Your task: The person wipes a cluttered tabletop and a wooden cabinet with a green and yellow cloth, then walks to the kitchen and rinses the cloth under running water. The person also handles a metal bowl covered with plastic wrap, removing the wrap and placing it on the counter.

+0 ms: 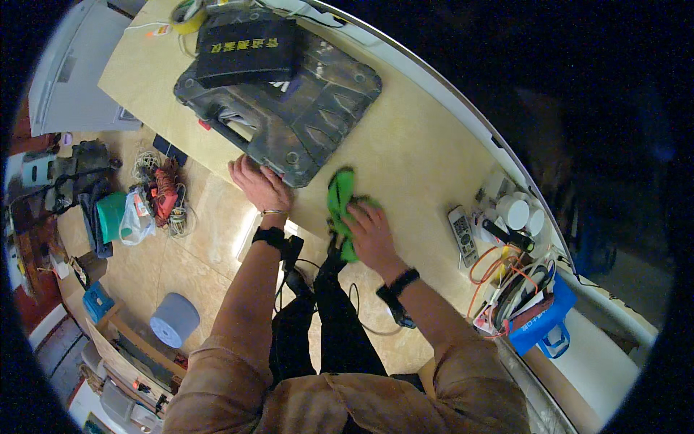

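Observation:
My right hand point(374, 233) is on a green cloth point(341, 198), held low over the near edge of the wooden tabletop point(404, 157). Part of the cloth hangs past that edge, and the fingers cover some of it. My left hand point(261, 186) rests at the table edge against the near corner of a dark, scuffed plastic tool case point(320, 116). Its fingers are bent beside the case's carrying handle point(225, 133); whether they grip the case is not clear. On top of the case lies a black box point(244, 54) with yellow writing.
A roll of yellow tape point(188, 19) lies beyond the case. To the right are a remote control point(462, 236), white cups point(512, 211), an orange cable point(490, 263) and a blue bag point(547, 314). Bundled cords point(165, 190), a green container point(111, 217) and a blue-grey roll point(174, 320) stand on the floor.

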The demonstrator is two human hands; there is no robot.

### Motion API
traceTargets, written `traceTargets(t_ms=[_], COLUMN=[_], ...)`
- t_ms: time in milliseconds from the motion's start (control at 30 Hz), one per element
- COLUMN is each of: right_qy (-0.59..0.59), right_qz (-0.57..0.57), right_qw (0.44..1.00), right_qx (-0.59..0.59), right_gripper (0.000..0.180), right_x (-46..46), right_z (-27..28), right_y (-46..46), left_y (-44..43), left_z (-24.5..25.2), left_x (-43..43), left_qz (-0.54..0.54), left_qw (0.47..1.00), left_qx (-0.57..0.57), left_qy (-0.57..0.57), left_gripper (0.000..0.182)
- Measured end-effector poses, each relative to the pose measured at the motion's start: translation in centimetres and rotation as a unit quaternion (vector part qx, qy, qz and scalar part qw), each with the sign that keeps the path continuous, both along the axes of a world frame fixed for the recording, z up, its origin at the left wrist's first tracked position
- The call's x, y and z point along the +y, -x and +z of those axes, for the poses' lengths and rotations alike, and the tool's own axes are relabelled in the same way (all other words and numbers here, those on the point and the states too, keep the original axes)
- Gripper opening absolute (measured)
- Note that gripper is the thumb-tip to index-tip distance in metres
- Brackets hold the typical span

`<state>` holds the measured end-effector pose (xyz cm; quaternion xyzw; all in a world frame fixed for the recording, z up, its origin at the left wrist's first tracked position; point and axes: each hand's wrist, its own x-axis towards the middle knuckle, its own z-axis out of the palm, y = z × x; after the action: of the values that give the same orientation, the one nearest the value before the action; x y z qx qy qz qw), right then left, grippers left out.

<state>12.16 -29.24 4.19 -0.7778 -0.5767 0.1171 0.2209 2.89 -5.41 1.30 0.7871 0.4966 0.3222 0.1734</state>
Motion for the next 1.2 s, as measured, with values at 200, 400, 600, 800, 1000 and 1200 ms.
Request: traceTargets(t_ms=[200,400,600,800,1000,1200], right_qy=[0.098,0.082,-0.043,0.085,0.195,0.114], right_qz=[-0.188,-0.332,-0.167,-0.291,-0.505,-0.405], right_qw=[0.972,0.916,0.982,0.953,0.837,0.905], right_qx=[-0.101,-0.208,-0.079,-0.033,-0.079,-0.066], right_gripper=[0.052,0.059,0.056,0.047,0.053,0.053], right_x=[-4.1,3.1,2.1,-13.2,-23.7,-12.0], right_z=[-0.8,-1.5,-0.9,0.3,1.1,-1.4], right_y=[-3.5,-13.0,0.4,6.2,7.7,8.7], left_y=[0.2,0.5,0.6,0.7,0.8,1.0], left_z=[0.4,-0.1,-0.5,-1.1,-1.6,-2.2], left_x=[0.0,0.0,0.1,0.3,0.3,0.4], left_qz=[-0.021,-0.010,-0.029,-0.039,-0.042,-0.041], left_qw=[1.000,1.000,0.998,0.996,0.993,0.991], left_qx=[0.011,0.008,0.001,0.015,0.018,0.023], left_qy=[-0.006,-0.009,-0.048,-0.077,-0.108,-0.128], left_gripper=[0.051,0.046,0.042,0.041,0.039,0.039])
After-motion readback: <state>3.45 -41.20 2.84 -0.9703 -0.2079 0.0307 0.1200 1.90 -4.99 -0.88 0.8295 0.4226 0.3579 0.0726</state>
